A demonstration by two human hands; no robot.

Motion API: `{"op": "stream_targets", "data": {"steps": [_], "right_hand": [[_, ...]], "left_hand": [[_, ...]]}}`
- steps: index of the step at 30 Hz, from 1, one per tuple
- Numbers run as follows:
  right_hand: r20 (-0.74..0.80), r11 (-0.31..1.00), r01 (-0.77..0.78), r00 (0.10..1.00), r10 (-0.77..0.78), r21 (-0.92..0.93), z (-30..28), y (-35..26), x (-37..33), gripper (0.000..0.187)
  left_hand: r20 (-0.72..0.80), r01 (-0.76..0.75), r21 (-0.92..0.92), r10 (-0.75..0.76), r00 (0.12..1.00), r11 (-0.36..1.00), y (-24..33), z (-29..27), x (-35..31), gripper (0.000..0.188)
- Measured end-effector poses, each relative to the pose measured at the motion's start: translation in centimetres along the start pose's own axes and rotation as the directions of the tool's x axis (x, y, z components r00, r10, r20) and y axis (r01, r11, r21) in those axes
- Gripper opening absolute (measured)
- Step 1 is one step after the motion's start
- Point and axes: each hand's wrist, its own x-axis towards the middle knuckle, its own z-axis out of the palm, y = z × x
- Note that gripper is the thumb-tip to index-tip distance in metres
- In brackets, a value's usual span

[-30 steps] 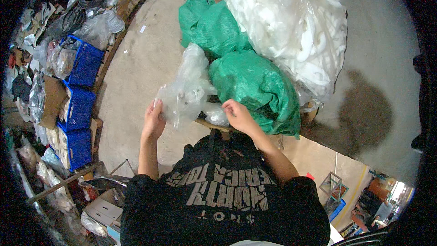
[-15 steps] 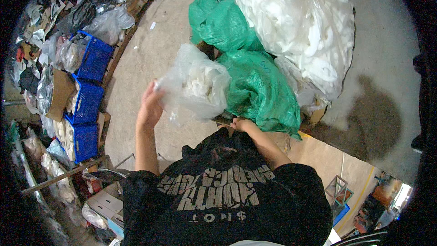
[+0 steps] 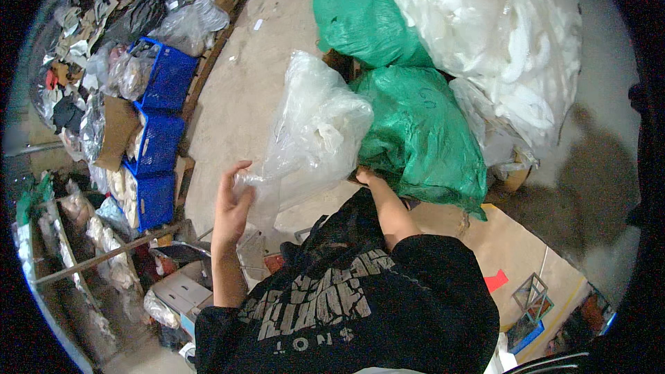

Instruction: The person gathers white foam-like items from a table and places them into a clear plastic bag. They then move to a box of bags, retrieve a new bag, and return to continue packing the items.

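Note:
A clear plastic bag (image 3: pixel 315 121) with crumpled whitish material inside hangs in front of me. My left hand (image 3: pixel 234 201) has its fingers curled round the loose film at the bag's lower left edge. Close to my chest, my right hand (image 3: pixel 364 175) is closed at the bag's lower right corner, beside a green woven sack (image 3: pixel 426 138); its fingertips are partly hidden. The bag leans against that sack. Behind stands a second green sack (image 3: pixel 367 21).
A huge clear sack of white material (image 3: pixel 492 34) rises at the far right. Several blue crates (image 3: pixel 173 73) line the left, beside heaped bags and scraps. Cardboard boxes (image 3: pixel 181 294) sit at the lower left, near a metal rail (image 3: pixel 104 256). Tan sheeting (image 3: pixel 519 256) lies at the right.
The clear bag has been pulled taller and straighter, and its film stretches down toward my left hand. My left hand sits lower. The whole view has shifted, with the surroundings appearing farther right.

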Motion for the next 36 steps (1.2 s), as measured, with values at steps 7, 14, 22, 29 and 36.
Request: {"op": "stream_targets", "data": {"steps": [7, 14, 22, 29, 36], "right_hand": [[-0.405, 0.996, 0.03, 0.912, -0.063, -0.088, 0.6, 2.5, -1.5, 0.039], [-0.271, 0.981, 0.092, 0.962, -0.043, 0.17, -10.9, 3.8, -10.2, 0.033], [-0.267, 0.157, 0.22, 0.858, 0.438, 0.963, -27.5, 2.0, -23.4, 0.032], [-0.533, -0.281, 0.654, 0.744, 0.402, 0.702, -36.9, -1.6, -29.0, 0.051], [-0.464, -0.39, 0.595, 0.799, 0.383, 0.702, -36.3, -6.4, -29.7, 0.044]], "left_hand": [[0.161, 0.031, 0.33, -0.089, 0.983, 0.943, -4.2, 0.6, -0.5, 0.088], [0.207, -0.084, 0.315, 0.018, 0.978, 0.946, -14.0, 2.8, 5.1, 0.064], [-0.095, -0.112, 0.031, 0.114, 0.989, 0.993, -17.1, 7.6, 11.0, 0.047], [0.673, -0.373, 0.197, 0.152, 0.724, 0.907, -9.3, 16.4, 11.5, 0.078], [0.382, -0.501, -0.162, 0.522, 0.763, 0.851, -1.3, 18.7, 7.8, 0.105]]}}
